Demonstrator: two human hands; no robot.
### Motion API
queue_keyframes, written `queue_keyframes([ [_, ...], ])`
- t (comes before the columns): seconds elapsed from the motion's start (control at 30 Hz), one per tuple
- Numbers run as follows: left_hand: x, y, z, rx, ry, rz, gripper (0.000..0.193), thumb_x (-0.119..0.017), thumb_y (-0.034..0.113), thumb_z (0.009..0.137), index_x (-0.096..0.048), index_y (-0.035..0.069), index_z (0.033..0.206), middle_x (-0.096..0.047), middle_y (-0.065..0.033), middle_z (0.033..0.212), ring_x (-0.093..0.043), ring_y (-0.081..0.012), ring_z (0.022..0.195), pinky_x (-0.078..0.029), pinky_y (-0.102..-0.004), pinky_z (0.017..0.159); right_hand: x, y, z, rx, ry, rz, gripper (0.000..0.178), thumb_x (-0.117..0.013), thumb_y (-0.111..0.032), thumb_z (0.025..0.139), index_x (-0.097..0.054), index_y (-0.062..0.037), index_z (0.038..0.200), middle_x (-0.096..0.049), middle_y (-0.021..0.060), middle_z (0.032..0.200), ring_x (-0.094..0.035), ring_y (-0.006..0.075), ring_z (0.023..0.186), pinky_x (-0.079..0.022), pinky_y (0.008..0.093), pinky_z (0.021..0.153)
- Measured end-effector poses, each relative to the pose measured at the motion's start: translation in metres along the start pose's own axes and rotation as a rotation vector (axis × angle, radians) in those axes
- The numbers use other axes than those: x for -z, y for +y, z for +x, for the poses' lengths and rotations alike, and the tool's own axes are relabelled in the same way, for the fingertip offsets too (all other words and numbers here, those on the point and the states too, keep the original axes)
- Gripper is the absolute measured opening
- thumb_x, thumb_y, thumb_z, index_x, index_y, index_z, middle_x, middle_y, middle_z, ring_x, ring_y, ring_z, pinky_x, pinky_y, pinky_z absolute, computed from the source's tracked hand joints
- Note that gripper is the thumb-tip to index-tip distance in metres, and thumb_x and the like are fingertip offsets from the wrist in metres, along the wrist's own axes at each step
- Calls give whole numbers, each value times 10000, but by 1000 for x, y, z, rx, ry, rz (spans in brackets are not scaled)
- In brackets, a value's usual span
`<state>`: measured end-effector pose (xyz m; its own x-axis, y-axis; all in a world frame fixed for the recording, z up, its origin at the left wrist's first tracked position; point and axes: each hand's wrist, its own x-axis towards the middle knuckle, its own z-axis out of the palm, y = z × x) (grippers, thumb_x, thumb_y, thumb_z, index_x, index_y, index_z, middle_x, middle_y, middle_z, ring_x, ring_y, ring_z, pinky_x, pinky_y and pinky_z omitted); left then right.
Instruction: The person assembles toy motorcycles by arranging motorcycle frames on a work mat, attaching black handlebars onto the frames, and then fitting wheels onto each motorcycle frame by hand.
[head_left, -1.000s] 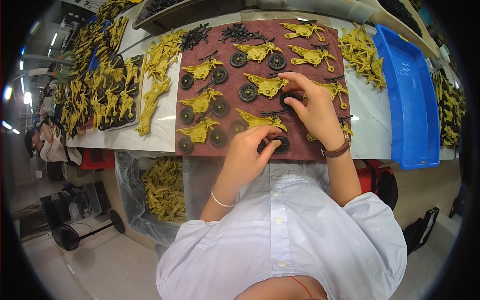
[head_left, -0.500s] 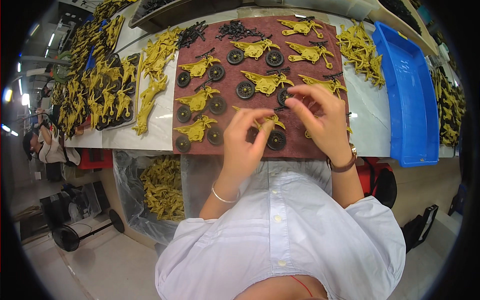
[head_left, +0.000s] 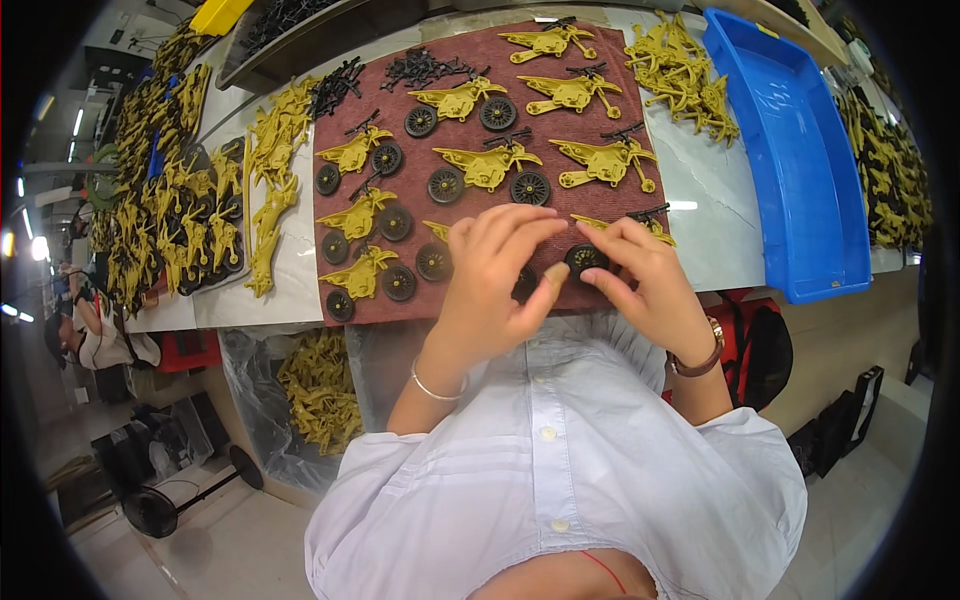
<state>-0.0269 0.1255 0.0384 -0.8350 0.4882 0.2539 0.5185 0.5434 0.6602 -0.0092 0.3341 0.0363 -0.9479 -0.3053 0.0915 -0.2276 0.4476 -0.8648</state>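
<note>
My right hand [head_left: 645, 285] is closed on a black spoked wheel [head_left: 586, 261], thumb and fingers at its edge, at the front of the cloth. Left of it, my left hand [head_left: 500, 270] is curved over the cloth, thumb and fingertips apart. Another black wheel [head_left: 524, 284] shows partly behind its thumb. Beyond the right fingers lies a yellow toy motorcycle body [head_left: 622, 226] with black handlebars, largely covered. Farther back, a toy motorcycle [head_left: 487, 167] lies flat with two wheels. A body without wheels [head_left: 606, 162] lies to its right.
The dark red cloth [head_left: 400, 110] bears several more toy motorcycles and a pile of black handlebar parts [head_left: 425, 68]. A blue tray [head_left: 800, 180] stands at right beside heaped yellow bodies [head_left: 685, 75]. More yellow parts [head_left: 268, 225] lie at left. A plastic-lined container [head_left: 320, 390] stands below.
The view has shifted, so the cloth sits farther left. My right hand has come down toward the front edge and is now at a wheel. My left fingertips have moved apart.
</note>
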Motion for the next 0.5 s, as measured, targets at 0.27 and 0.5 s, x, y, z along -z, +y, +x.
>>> queue_keyframes([
  [0.27,-10,5,1,-60,1,256,470,-745,271,662,-676,156,1112,-537,-103,1328,-385,-361,1305,-222,-513,1008,-9,5,-6,-83,87,-12,332,-701,-23,778,-615,0,1098,-576,100,926,-597,235,694,-480,346,636],
  [0.5,-13,4,2,-71,5,256,456,-753,263,649,-687,169,1091,-535,-102,1332,-382,-359,1311,-221,-505,1016,-9,-1,1,-52,227,-49,213,-712,-11,776,-634,3,974,-588,103,895,-613,223,683,-489,317,641],
])
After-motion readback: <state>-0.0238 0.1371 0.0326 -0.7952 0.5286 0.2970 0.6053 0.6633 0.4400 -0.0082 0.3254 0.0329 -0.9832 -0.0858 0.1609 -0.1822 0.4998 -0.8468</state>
